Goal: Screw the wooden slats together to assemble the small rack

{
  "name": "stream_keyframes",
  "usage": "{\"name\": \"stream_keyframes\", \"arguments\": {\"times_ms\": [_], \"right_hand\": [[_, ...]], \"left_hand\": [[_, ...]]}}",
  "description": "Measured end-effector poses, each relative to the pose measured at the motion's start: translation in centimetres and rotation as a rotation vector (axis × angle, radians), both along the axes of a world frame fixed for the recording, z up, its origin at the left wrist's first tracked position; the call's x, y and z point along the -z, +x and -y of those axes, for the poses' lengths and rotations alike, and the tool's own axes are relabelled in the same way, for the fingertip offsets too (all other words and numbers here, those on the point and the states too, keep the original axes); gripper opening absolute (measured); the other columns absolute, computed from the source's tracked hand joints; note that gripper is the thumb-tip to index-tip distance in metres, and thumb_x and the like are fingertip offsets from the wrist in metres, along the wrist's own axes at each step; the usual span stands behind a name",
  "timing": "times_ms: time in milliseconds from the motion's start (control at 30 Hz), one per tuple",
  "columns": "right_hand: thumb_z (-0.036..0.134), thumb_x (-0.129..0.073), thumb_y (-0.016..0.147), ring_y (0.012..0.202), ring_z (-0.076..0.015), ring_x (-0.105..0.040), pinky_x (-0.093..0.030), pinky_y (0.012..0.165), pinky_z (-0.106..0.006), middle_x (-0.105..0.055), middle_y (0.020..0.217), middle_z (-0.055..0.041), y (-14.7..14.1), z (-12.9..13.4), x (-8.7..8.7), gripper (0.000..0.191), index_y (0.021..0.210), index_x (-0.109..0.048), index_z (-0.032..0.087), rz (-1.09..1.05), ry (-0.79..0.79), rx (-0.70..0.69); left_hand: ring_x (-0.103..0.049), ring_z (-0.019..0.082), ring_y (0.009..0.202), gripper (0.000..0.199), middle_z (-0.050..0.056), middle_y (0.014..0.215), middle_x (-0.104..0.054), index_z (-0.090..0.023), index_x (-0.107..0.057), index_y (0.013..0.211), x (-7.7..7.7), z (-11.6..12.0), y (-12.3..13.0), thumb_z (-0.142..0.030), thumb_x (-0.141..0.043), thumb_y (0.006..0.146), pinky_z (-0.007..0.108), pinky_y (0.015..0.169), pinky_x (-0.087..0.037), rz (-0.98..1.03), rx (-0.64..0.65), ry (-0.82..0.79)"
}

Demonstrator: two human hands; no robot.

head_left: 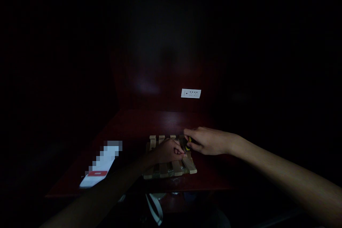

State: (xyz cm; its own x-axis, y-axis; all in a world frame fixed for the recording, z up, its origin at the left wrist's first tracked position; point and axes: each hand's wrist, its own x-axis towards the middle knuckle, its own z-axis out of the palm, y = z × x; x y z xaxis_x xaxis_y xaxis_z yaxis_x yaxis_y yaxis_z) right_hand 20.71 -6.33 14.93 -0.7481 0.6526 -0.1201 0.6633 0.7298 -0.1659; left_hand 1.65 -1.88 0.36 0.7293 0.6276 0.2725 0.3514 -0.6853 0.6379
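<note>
A small wooden slatted rack [163, 169], made of several pale slats over cross pieces, lies flat on the dark red table. My left hand [167, 150] rests over its middle with the thumb and forefinger pinched together at the right-hand slat. What the pinch holds, if anything, is too small and dim to tell. My right hand [204, 140] is closed around a yellow-handled tool [188, 144] at the right side of the rack. Fingers hide most of that tool, and its exact kind does not show.
A lit phone [99, 165] with a blurred screen lies on the left of the dark red table [128, 123]. A white socket plate [191, 93] is set in the wall behind. Below the table's front edge hangs a pale strap [155, 208]. The surroundings are very dark.
</note>
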Motion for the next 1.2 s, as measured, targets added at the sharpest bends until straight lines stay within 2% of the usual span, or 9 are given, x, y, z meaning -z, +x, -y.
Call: {"name": "stream_keyframes", "arguments": {"times_ms": [200, 300, 433, 633, 733, 967, 1067, 1200], "right_hand": [[0.034, -0.049, 0.091, 0.069, -0.0162, -0.057, -0.039, 0.058, -0.025, -0.062, 0.081, -0.0057, 0.24, -0.15, 0.39, 0.021, 0.104, -0.050, 0.018, 0.026, 0.014, 0.086], [0.028, -0.052, 0.088, 0.066, -0.0149, -0.056, -0.039, 0.058, -0.025, -0.062, 0.081, -0.0043, 0.24, 0.00, 0.18, 0.023, 0.108, -0.048, 0.019, 0.010, -0.006, 0.057], [0.024, -0.049, 0.090, 0.069, -0.0148, -0.058, -0.041, 0.061, -0.024, -0.064, 0.082, -0.0039, 0.13, -0.04, -0.07, 0.016, 0.106, -0.051, 0.020, -0.018, -0.011, -0.007], [0.035, -0.048, 0.093, 0.070, -0.0161, -0.058, -0.041, 0.060, -0.024, -0.063, 0.080, -0.0059, 0.33, -0.55, 0.31, 0.021, 0.101, -0.055, 0.017, 0.038, 0.044, 0.054], [0.039, -0.048, 0.092, 0.067, -0.0164, -0.058, -0.039, 0.057, -0.024, -0.063, 0.076, -0.0055, 0.37, -0.55, 0.27, 0.025, 0.100, -0.055, 0.017, 0.070, 0.051, 0.071], [0.023, -0.050, 0.089, 0.075, -0.0152, -0.059, -0.042, 0.067, -0.024, -0.064, 0.093, -0.0066, 0.04, -0.08, -0.04, 0.017, 0.106, -0.050, 0.019, -0.043, 0.043, -0.024], [0.024, -0.046, 0.092, 0.077, -0.0160, -0.060, -0.043, 0.067, -0.025, -0.065, 0.089, -0.0066, 0.16, -0.32, 0.33, 0.012, 0.102, -0.051, 0.018, -0.030, 0.039, -0.048], [0.032, -0.046, 0.094, 0.070, -0.0164, -0.059, -0.041, 0.060, -0.025, -0.064, 0.081, -0.0062, 0.36, -0.60, 0.67, 0.017, 0.101, -0.052, 0.018, 0.020, 0.064, 0.012]], "left_hand": [[-0.059, 0.011, 0.068, 0.017, 0.003, 0.078, -0.069, -0.017, -0.074, 0.081, -0.10, 0.08, 0.04, -0.027, -0.061, 0.081, 0.022, 0.063, -0.044, 0.011, 0.012, -0.001], [-0.058, 0.011, 0.066, 0.019, 0.004, 0.074, -0.068, -0.015, -0.074, 0.080, -0.10, 0.13, -0.02, -0.029, -0.062, 0.081, 0.022, 0.062, -0.043, 0.043, 0.004, 0.016], [-0.059, 0.011, 0.068, 0.019, 0.003, 0.077, -0.068, -0.016, -0.074, 0.079, -0.11, 0.11, -0.07, -0.030, -0.061, 0.083, 0.022, 0.064, -0.044, 0.047, 0.030, 0.012], [-0.057, 0.010, 0.064, 0.018, 0.001, 0.070, -0.068, -0.017, -0.073, 0.076, -0.44, 0.11, 0.01, -0.026, -0.060, 0.082, 0.020, 0.061, -0.042, 0.007, 0.036, 0.013], [-0.058, 0.010, 0.067, 0.018, 0.002, 0.075, -0.069, -0.016, -0.074, 0.080, -0.29, 0.04, 0.01, -0.026, -0.059, 0.083, 0.021, 0.062, -0.043, 0.032, 0.061, 0.005], [-0.058, 0.011, 0.064, 0.021, 0.003, 0.074, -0.068, -0.016, -0.075, 0.081, 0.26, -0.08, -0.04, -0.031, -0.061, 0.083, 0.022, 0.061, -0.043, 0.040, 0.015, 0.032], [-0.057, 0.010, 0.064, 0.017, 0.002, 0.074, -0.068, -0.017, -0.074, 0.081, 0.15, -0.10, -0.03, -0.029, -0.061, 0.082, 0.022, 0.061, -0.043, 0.024, 0.022, 0.027], [-0.057, 0.010, 0.064, 0.016, 0.002, 0.073, -0.069, -0.018, -0.074, 0.083, -0.17, -0.04, 0.01, -0.027, -0.061, 0.082, 0.021, 0.060, -0.042, 0.036, 0.048, 0.010]]}}
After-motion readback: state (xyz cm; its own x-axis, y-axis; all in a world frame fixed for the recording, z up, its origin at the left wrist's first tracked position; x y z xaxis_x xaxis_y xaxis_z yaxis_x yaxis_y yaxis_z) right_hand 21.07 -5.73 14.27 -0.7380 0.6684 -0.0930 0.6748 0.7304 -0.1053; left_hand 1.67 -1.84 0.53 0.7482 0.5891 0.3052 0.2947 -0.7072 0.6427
